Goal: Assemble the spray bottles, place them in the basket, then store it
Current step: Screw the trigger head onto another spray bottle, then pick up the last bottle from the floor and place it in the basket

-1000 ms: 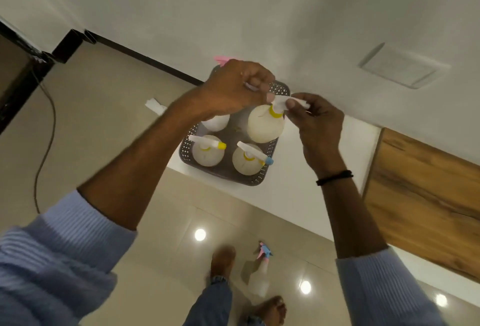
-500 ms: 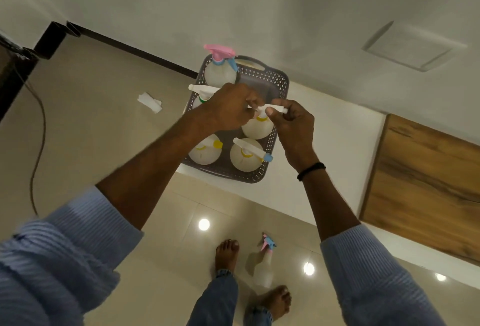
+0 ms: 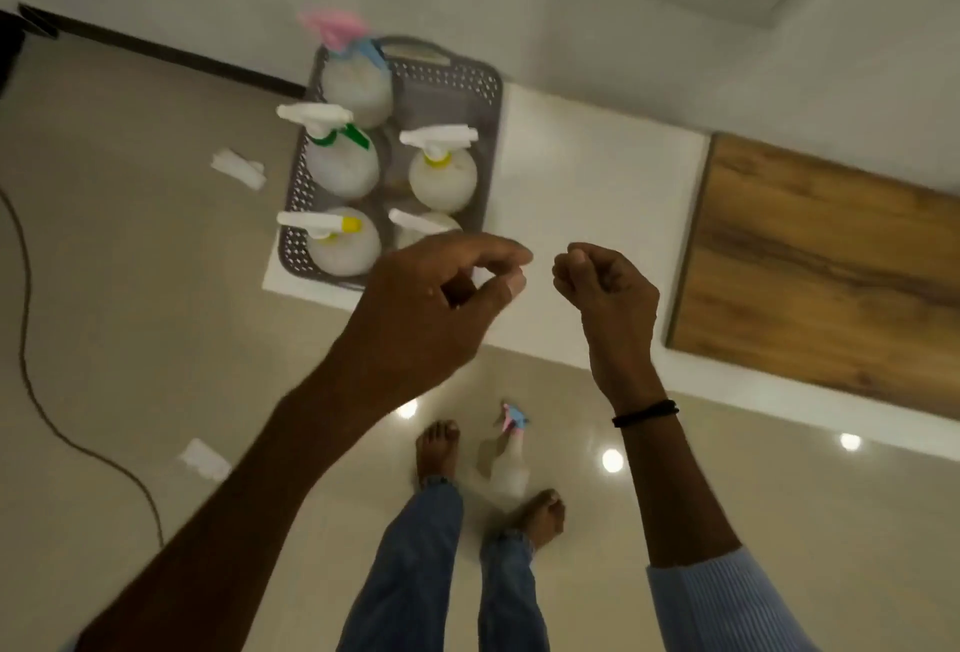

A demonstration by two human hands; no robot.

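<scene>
A grey perforated basket [image 3: 447, 77] stands on the left end of a white counter [image 3: 587, 214]. Several white spray bottles stand in it: a pink-headed one [image 3: 356, 84] at the back, a green-collared one [image 3: 340, 168], a yellow-collared one [image 3: 441, 178], a yellow-nozzled one [image 3: 343, 248], and one [image 3: 418, 224] partly hidden behind my left hand. My left hand [image 3: 441, 308] hovers just in front of the basket, fingers loosely curled and empty. My right hand [image 3: 608, 292] is beside it in a loose empty fist. Another spray bottle [image 3: 510, 464] stands on the floor between my feet.
A wooden panel [image 3: 831, 266] adjoins the counter on the right. A dark cable [image 3: 31, 365] trails over the tiled floor at left. White paper scraps [image 3: 239, 168] [image 3: 205, 459] lie on the floor. A wall rises behind the basket.
Both hands have let go of the yellow-collared bottle's spray head and drawn back toward me. That bottle now stands assembled in the basket's right column.
</scene>
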